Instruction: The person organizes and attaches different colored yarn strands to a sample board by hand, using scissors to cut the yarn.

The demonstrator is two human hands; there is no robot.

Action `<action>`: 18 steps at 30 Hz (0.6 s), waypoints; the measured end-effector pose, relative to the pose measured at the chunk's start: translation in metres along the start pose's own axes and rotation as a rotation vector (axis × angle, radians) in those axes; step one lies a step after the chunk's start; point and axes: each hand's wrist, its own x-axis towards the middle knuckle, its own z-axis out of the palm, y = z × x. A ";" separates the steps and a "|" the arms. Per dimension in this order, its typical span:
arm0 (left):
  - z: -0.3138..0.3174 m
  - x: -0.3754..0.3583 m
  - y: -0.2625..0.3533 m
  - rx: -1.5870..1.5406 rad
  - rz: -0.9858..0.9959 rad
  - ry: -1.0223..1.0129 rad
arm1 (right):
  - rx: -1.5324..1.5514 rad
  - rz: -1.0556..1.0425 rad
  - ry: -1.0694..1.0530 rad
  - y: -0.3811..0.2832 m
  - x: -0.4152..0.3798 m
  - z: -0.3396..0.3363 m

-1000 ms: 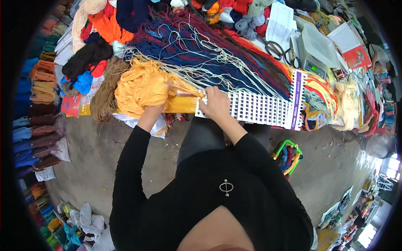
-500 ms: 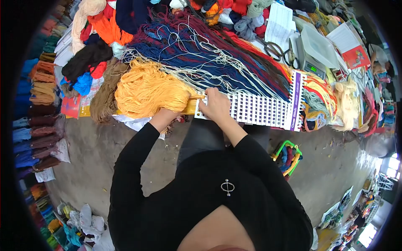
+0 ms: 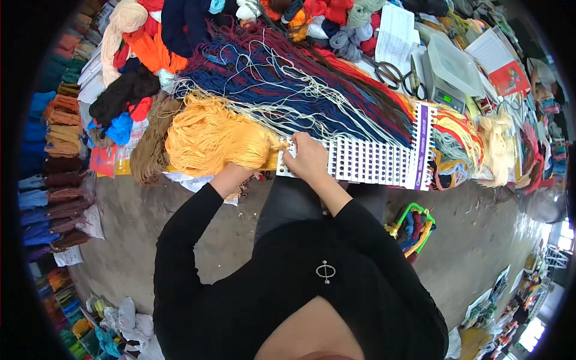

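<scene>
A big bundle of yellow-orange yarn (image 3: 210,135) lies at the table's front edge, left of a stack of white punched cards (image 3: 366,161). Under the right part of the bundle is my left hand (image 3: 239,170), its fingers hidden by the yarn. My right hand (image 3: 308,157) rests on the left end of the cards, its fingers bent and pressed together at the yarn's narrow end; what they pinch is too small to make out. Navy, maroon and cream threads (image 3: 288,90) spread behind the cards. A purple-striped card (image 3: 422,147) lies at the stack's right end.
Scissors (image 3: 414,81), a scale (image 3: 447,90) with a clear tray (image 3: 455,65) and papers (image 3: 394,33) lie at the back right. Brown yarn (image 3: 151,141) and black yarn (image 3: 123,93) are on the left. A green-rimmed basket (image 3: 429,235) stands on the floor.
My right hand has shifted slightly down and left at the cards' end. My left hand has moved slightly left, with less of it showing beneath the yarn.
</scene>
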 end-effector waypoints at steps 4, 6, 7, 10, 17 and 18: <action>-0.022 0.012 0.014 -0.559 -0.165 -0.048 | 0.049 -0.060 0.053 0.002 -0.001 0.000; -0.021 0.025 0.011 -0.818 -0.432 -0.149 | 0.060 -0.061 0.056 0.001 -0.001 0.000; -0.029 0.036 0.020 -1.075 -0.692 -0.258 | 0.061 -0.056 0.053 0.001 -0.001 -0.001; -0.027 0.048 0.030 -1.149 -0.889 -0.285 | 0.060 -0.052 0.053 0.001 0.000 -0.001; -0.013 0.051 0.026 -1.452 -0.647 -0.290 | 0.046 -0.062 0.058 0.001 -0.001 -0.001; -0.014 0.051 0.025 -1.427 -0.600 -0.307 | 0.051 -0.062 0.065 0.001 -0.001 -0.001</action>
